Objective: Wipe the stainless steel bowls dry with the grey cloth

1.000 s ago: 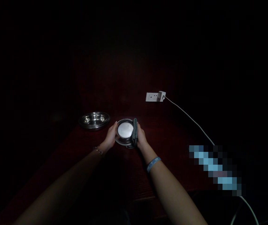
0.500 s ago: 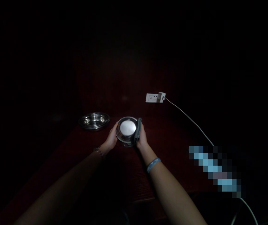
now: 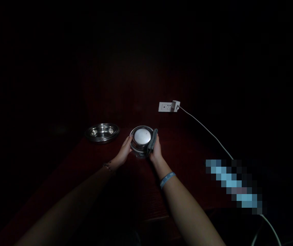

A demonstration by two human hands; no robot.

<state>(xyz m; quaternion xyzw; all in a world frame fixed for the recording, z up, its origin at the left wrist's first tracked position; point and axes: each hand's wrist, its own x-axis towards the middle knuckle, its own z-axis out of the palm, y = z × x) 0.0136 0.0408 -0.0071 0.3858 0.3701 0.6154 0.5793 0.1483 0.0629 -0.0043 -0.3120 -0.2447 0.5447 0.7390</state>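
Both hands hold a small steel bowl (image 3: 141, 139) above the dark red table (image 3: 187, 153): the left hand (image 3: 124, 152) grips its 9 o'clock rim, the right hand (image 3: 156, 152) presses a grey cloth (image 3: 152, 140) at 3 o'clock. Another steel bowl (image 3: 102, 132) sits at 10 o'clock.

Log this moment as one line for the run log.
left hand: grips steel bowl | right hand: presses grey cloth on bowl's rim | second steel bowl: on table, left

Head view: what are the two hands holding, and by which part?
Both hold one steel bowl by its rim. The left hand grips the left edge bare; the right hand grips the right edge through a grey cloth.
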